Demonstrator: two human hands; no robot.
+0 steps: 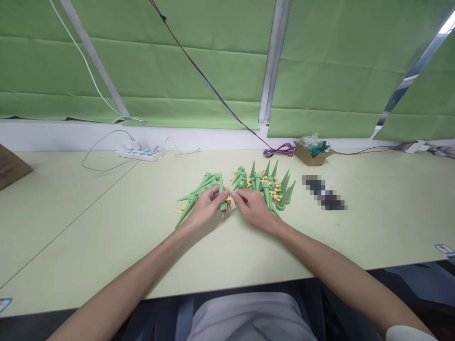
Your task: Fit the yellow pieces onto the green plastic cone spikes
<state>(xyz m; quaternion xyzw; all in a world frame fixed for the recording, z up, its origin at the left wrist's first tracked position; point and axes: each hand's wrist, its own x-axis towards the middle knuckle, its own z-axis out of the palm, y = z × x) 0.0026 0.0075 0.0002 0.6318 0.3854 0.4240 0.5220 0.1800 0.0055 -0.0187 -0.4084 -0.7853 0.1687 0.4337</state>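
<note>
Hands meet at the middle of the table [106,246]. Left hand [204,208] grasps a green spike [222,196] upright between the fingers. Right hand [254,207] pinches a small yellow piece [230,197] just at the spike. One heap of spikes [194,194] lies left, another heap [270,184] right, behind the hands. Far back are a power strip [140,152] and a box [313,152].
</note>
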